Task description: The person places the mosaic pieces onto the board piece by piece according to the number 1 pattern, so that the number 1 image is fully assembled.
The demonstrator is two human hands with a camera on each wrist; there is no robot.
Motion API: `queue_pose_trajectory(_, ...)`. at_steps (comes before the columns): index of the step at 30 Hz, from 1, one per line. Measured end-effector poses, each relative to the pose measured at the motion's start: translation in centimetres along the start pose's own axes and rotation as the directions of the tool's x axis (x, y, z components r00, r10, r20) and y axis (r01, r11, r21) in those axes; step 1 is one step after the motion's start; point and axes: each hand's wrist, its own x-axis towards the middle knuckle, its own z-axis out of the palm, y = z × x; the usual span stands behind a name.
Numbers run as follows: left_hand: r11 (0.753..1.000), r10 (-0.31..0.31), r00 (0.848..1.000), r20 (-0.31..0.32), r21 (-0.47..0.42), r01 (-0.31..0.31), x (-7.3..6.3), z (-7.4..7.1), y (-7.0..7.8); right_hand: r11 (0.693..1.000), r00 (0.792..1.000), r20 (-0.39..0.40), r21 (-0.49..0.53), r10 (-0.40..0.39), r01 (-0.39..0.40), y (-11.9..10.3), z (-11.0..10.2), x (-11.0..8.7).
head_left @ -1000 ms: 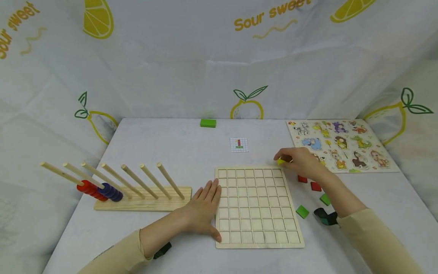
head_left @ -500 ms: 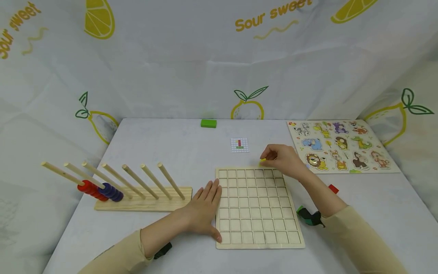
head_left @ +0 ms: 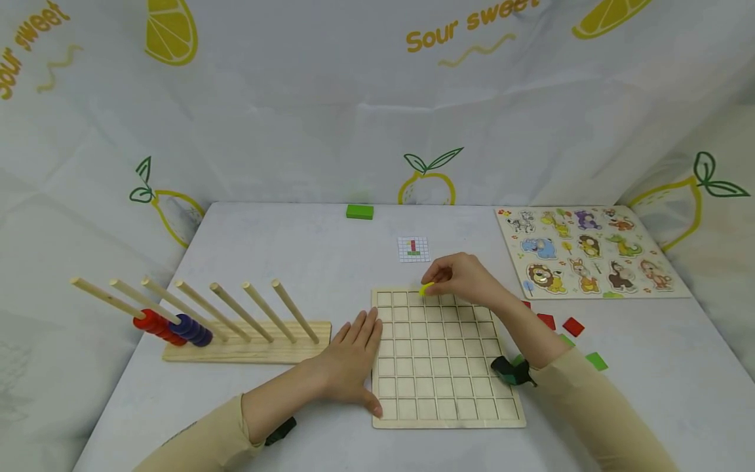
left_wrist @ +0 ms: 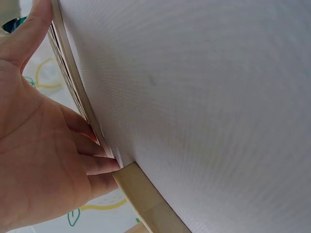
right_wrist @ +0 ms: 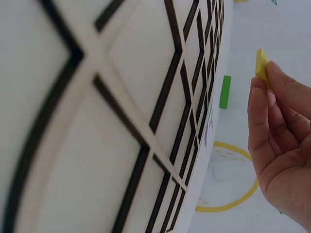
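Note:
A square wooden grid board (head_left: 436, 387) lies on the table. My left hand (head_left: 350, 367) rests flat along its left side, thumb and fingertips touching the edge; in the left wrist view the palm (left_wrist: 39, 145) faces the camera. My right hand (head_left: 463, 278) is over the board's far edge, pinching a small flat yellow tile (head_left: 425, 289) between thumb and index finger. In the right wrist view that tile (right_wrist: 261, 66) is held on edge, apart from the grid. Beyond the board lies a small card (head_left: 413, 249) printed with a coloured pattern.
To the left stands a wooden peg rack (head_left: 248, 353) with red rings (head_left: 158, 328) and blue rings (head_left: 190, 331). Red tiles (head_left: 573, 326) and green tiles (head_left: 596, 361) lie right of the board, partly under the right arm. An animal puzzle (head_left: 590, 252) and a green block (head_left: 360, 212) are at the back.
My right hand has moved left with the yellow tile, from beyond the board's far right corner to over its far edge near the middle. My left hand has stayed put.

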Motion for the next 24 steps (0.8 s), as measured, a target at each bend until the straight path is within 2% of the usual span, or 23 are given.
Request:
queue_pose_trajectory(15, 1.000, -0.011, 1.000, 0.006, -0.009, 0.011, 0.0, 0.0, 0.0, 0.990, 0.988, 0.156, -0.134, -0.024, 0.045, -1.2, 2.0, 0.8)
queue_pose_trajectory(24, 1.000, -0.012, 1.000, 0.006, -0.013, 0.012, 0.1, 0.0, 0.0, 0.983, 0.978, 0.201, -0.162, -0.053, 0.087, -1.1, 2.2, 0.7)
